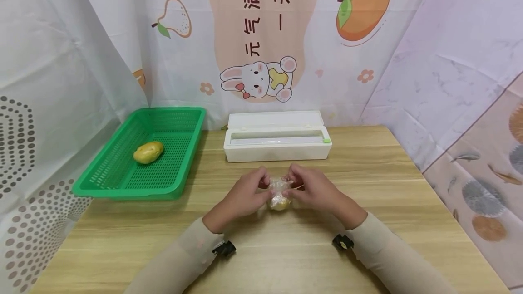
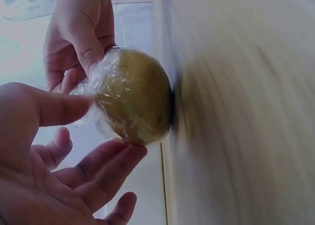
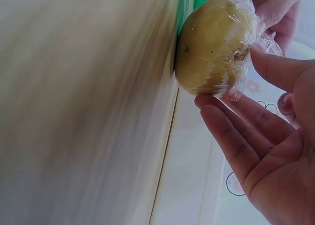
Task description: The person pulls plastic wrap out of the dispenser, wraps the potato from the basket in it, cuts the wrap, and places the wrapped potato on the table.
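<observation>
Potato (image 1: 280, 205) rests on the table (image 1: 286, 262), film (image 1: 279, 185) bunched at its top. Left hand (image 1: 248, 189) and right hand (image 1: 313, 189) each pinch the film between thumb and fingers; neat closure probably calls for drawing folds evenly snug while keeping the base steady.

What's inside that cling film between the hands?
One yellowish potato, showing through the clear cling film. Its underside against the table is hidden, and gathered film covers part of its top.

A curtain (image 1: 175, 71) printed with fruit hangs behind the wood-grain table (image 1: 408, 203).
</observation>
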`<action>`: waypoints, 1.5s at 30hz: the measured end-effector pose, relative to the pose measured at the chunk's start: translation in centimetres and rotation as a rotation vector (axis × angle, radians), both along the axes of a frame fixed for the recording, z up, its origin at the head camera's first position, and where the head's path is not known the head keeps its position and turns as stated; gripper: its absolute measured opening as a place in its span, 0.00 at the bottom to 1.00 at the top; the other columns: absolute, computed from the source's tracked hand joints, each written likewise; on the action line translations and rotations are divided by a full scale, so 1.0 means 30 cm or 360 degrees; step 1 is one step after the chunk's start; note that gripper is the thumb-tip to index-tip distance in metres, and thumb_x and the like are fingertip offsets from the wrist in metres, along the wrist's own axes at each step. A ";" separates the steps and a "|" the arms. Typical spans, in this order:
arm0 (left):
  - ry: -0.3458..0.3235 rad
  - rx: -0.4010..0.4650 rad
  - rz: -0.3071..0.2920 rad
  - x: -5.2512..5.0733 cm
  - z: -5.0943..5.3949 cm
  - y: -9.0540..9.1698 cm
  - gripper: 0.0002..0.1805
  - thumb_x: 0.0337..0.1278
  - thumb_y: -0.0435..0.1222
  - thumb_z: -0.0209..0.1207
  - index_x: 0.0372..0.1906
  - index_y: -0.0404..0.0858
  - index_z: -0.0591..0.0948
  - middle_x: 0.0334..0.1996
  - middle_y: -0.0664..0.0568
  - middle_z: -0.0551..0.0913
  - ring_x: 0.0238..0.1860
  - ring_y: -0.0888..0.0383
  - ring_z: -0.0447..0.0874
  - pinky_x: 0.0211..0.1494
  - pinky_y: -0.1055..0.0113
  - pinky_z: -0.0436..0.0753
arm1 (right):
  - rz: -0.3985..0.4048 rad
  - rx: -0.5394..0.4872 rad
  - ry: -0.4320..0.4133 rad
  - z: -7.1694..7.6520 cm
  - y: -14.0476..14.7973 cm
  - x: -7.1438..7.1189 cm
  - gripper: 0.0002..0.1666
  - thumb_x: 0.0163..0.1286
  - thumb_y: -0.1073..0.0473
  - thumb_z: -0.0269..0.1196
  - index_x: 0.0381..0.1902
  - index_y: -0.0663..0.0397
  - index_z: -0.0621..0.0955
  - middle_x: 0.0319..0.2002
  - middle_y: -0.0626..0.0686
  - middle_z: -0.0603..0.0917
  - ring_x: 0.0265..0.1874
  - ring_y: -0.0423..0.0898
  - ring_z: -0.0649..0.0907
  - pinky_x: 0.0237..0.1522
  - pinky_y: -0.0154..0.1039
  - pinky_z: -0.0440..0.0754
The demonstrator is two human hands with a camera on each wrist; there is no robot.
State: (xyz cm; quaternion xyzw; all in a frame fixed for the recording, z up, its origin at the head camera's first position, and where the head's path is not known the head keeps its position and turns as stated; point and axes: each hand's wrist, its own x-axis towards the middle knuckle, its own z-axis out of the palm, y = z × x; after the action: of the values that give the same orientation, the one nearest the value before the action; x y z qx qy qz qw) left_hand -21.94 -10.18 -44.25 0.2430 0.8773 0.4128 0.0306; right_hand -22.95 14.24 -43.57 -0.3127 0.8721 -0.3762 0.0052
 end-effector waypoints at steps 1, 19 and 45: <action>0.0009 0.0006 -0.0017 0.001 0.000 0.001 0.10 0.65 0.36 0.65 0.39 0.43 0.72 0.41 0.55 0.81 0.55 0.53 0.87 0.58 0.57 0.85 | -0.0013 0.0001 0.0007 -0.001 -0.002 0.001 0.21 0.64 0.56 0.76 0.36 0.53 0.73 0.32 0.54 0.82 0.34 0.48 0.84 0.33 0.34 0.83; -0.0081 -0.0071 -0.0009 0.017 0.015 0.004 0.19 0.70 0.36 0.62 0.63 0.42 0.82 0.58 0.47 0.82 0.56 0.49 0.86 0.58 0.55 0.86 | 0.0016 0.0066 0.0442 -0.006 -0.032 0.024 0.20 0.62 0.63 0.77 0.37 0.47 0.74 0.58 0.56 0.77 0.41 0.49 0.87 0.38 0.38 0.90; -0.0286 0.0142 -0.0007 -0.046 -0.024 -0.049 0.05 0.62 0.45 0.72 0.42 0.58 0.90 0.51 0.61 0.89 0.51 0.59 0.90 0.55 0.62 0.87 | 0.0190 0.0207 -0.0124 0.013 0.026 -0.006 0.30 0.62 0.71 0.68 0.60 0.40 0.86 0.67 0.50 0.81 0.66 0.48 0.80 0.59 0.49 0.84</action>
State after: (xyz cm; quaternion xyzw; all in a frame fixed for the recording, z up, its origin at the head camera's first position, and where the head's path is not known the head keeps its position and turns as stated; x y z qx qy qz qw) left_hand -23.32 -11.65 -44.97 0.2081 0.8512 0.4715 0.0994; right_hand -23.13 15.03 -43.18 -0.3482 0.8737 -0.3297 0.0819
